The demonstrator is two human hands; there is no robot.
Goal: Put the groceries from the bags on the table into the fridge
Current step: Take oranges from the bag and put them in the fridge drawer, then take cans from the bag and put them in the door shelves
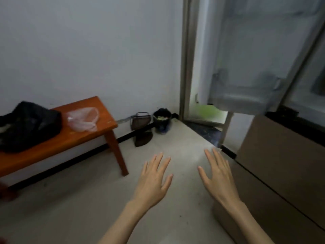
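With my left hand (152,180) and right hand (217,175) both spread wide and holding nothing above the floor, I would turn left to the wooden surface (73,138), where the black bag (29,125) and clear plastic bag (83,118) sit, well apart from the fridge (274,173).

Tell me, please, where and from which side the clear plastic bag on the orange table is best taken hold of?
Probably by its open rim. The clear plastic bag lies slack and flattened on the orange table, its mouth loop facing the table's right end. Either open hand, the left hand being nearer, could come from above at that end and pinch the rim.
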